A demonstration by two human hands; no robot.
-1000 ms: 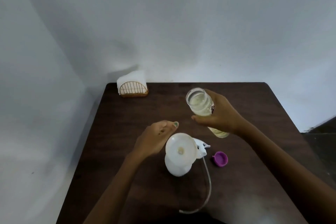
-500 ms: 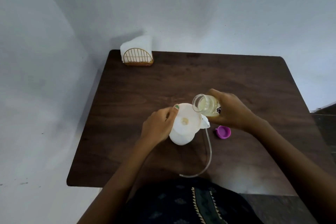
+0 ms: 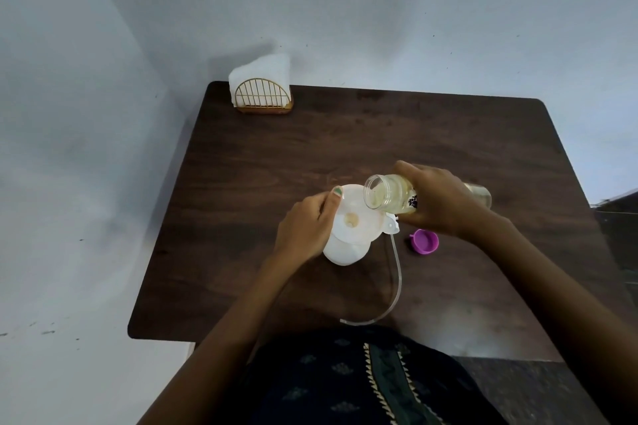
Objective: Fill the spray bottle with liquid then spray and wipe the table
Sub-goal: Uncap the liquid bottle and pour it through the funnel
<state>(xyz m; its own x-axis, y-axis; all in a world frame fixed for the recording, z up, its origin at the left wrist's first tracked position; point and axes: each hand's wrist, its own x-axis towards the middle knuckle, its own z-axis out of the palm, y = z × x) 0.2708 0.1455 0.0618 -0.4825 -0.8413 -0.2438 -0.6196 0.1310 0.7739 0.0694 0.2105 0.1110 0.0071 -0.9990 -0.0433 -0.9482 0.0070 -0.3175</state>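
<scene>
Tubing (image 3: 390, 290) from the removed spray head (image 3: 495, 222) curls across the near surface (image 3: 241, 286), so the spray bottle (image 3: 345, 250) stands uncapped with a funnel (image 3: 359, 217) in its neck. Left hand (image 3: 305, 228) fingers curl round the funnel rim, steadying it. Right hand (image 3: 443, 202) fingers grip the tilted liquid bottle (image 3: 388, 196), mouth over the funnel; its purple cap (image 3: 425, 241) lies beside. Filling looks barely begun; reassembly, spraying and wiping remain. Napkins (image 3: 262, 88) wait at the far corner.

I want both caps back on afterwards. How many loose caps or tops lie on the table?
2: the purple cap lies right of the white bottle, under the right arm; the spray top with its tube lies beside that bottle. None seems hidden.
</scene>
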